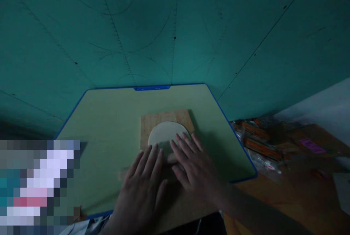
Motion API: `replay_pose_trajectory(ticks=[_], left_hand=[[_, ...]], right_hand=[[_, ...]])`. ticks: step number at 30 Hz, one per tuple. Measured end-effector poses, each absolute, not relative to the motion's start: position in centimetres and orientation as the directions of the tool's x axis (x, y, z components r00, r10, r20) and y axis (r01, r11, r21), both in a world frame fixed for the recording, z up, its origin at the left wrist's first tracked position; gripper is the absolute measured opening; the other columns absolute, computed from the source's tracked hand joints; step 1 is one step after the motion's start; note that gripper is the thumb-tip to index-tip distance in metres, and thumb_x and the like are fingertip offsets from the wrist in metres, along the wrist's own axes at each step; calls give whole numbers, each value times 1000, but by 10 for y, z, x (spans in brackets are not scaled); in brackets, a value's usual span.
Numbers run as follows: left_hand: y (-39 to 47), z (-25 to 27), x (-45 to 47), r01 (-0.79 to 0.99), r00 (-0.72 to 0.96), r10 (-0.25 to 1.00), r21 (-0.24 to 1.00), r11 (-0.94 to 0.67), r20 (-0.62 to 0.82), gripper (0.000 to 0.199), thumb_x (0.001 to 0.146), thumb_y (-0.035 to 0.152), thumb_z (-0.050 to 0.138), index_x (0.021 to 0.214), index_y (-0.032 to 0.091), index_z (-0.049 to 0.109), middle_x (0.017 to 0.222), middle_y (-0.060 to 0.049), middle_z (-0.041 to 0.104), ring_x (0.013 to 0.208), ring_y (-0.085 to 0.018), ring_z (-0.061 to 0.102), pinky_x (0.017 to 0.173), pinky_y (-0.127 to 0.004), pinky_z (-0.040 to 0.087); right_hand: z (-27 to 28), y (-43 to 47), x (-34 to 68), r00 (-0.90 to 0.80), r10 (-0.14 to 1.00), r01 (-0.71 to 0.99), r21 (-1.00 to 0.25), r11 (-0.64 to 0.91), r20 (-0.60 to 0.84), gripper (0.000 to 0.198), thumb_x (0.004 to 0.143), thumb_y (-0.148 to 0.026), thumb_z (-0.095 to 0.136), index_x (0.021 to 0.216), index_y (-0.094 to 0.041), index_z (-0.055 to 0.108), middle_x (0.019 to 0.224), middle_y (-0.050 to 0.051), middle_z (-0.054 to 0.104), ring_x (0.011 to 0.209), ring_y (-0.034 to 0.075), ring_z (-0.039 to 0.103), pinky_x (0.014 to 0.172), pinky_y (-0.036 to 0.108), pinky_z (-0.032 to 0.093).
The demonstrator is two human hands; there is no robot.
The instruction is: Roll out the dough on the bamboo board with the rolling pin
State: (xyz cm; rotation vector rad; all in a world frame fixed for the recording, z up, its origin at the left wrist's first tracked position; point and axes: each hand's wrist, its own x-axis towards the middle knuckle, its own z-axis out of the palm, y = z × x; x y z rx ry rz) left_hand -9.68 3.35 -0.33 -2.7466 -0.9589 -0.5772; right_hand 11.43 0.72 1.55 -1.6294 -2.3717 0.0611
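Note:
A flat, rounded sheet of pale dough (pixel 165 133) lies on a wooden cutting board (pixel 153 119). Across its near part is what looks like a wooden rolling pin (pixel 171 159), showing between my hands. My left hand (pixel 143 182) rests over the pin's left part, palm down with fingers stretched forward. On the right part lies my right hand (pixel 194 165), its fingers extended and slightly apart, fingertips over the dough's right edge. Both hands press flat from above rather than wrapping round the pin. They hide most of the pin and the board's near part.
The board sits on a pale tabletop (pixel 109 118) with a blue rim. Behind it rises a green wall (pixel 175 20) with drawn lines. Plastic-wrapped orange packages (pixel 262 147) and a cardboard box (pixel 325 138) lie at the right. The lower left is pixelated.

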Motion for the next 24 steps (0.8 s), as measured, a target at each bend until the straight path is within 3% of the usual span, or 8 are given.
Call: replay_pose_trajectory(ticks=[4, 8, 11, 16, 18, 21, 24], left_hand=[[77, -3, -89, 668, 702, 610, -41, -743, 368, 55, 104, 38, 35, 147, 6, 46, 150, -22, 52, 143, -36, 44, 113, -53, 39], [150, 7, -81, 776, 616, 755, -5, -631, 222, 46, 104, 38, 33, 131, 17, 64, 141, -17, 61, 138, -36, 50, 108, -55, 44], [168, 14, -83, 803, 582, 785, 1, -596, 210, 44, 104, 35, 32, 121, 17, 69, 130, -18, 68, 133, -35, 55, 104, -54, 48], [102, 3, -103, 759, 618, 720, 1, -652, 317, 53, 104, 49, 33, 135, 15, 59, 142, -18, 60, 136, -37, 51, 107, -55, 46], [68, -2, -112, 700, 669, 650, -14, -714, 360, 51, 104, 45, 35, 138, 14, 56, 144, -17, 58, 136, -35, 52, 106, -53, 47], [38, -5, -117, 656, 715, 594, -58, -753, 369, 51, 103, 39, 40, 144, 11, 51, 147, -19, 55, 136, -36, 51, 105, -51, 47], [39, -6, -108, 618, 754, 548, -109, -778, 361, 57, 101, 46, 42, 145, 10, 50, 148, -20, 54, 138, -39, 47, 106, -54, 44]], right_hand=[[19, 79, 120, -355, 920, 911, -157, 380, 167, 54, 104, -41, 40, 148, -12, 50, 158, 17, 42, 151, 31, 29, 126, 53, 14], [26, 148, 113, -258, 959, 950, -151, 274, 117, 46, 104, -36, 44, 140, -11, 59, 153, 20, 49, 149, 29, 35, 124, 49, 19], [30, 159, 110, -209, 970, 963, -147, 226, 124, 42, 105, -30, 41, 133, -9, 63, 148, 22, 53, 147, 30, 38, 122, 49, 24], [21, 83, 117, -304, 937, 928, -168, 331, 171, 52, 103, -46, 46, 141, -12, 57, 154, 19, 48, 148, 32, 36, 124, 51, 25], [16, 42, 121, -336, 921, 906, -201, 373, 197, 56, 103, -49, 46, 144, -12, 54, 153, 17, 50, 145, 31, 42, 122, 51, 32], [11, -5, 126, -319, 924, 897, -248, 366, 213, 55, 102, -43, 49, 148, -14, 48, 152, 15, 53, 140, 29, 48, 118, 51, 40], [6, -19, 133, -285, 924, 911, -227, 344, 254, 58, 101, -39, 50, 153, -14, 42, 155, 15, 49, 145, 29, 41, 118, 52, 40]])
